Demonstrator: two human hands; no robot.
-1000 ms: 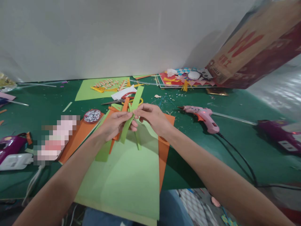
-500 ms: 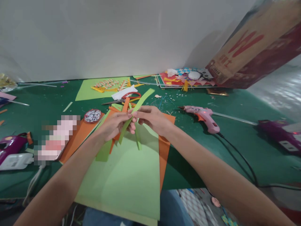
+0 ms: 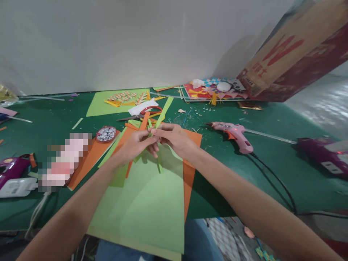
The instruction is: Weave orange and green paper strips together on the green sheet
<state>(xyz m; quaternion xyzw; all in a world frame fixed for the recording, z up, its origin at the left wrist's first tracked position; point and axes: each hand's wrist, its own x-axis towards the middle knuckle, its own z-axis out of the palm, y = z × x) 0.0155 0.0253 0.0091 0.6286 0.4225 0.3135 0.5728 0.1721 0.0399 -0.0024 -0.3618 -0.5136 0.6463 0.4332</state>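
Observation:
My left hand (image 3: 136,145) and my right hand (image 3: 174,138) meet above the green table (image 3: 54,123), both pinching a light green paper strip (image 3: 162,116) that rises up and away from my fingers. Beneath them lies a large light green paper sheet (image 3: 146,203) over an orange sheet (image 3: 189,177). More green and orange strips (image 3: 130,127) are scattered just beyond my hands. Red-handled scissors (image 3: 148,110) lie behind the strips.
A pink glue gun (image 3: 235,133) with a black cord lies to the right. A round tin of googly eyes (image 3: 106,133) sits to the left. Woven paper crafts (image 3: 214,88) and a cardboard box (image 3: 288,58) are at the back right. A purple device (image 3: 322,154) lies far right.
The green strip has swung from leaning right to standing narrower and more upright. My hands have drawn closer together around it, slightly lower over the sheet.

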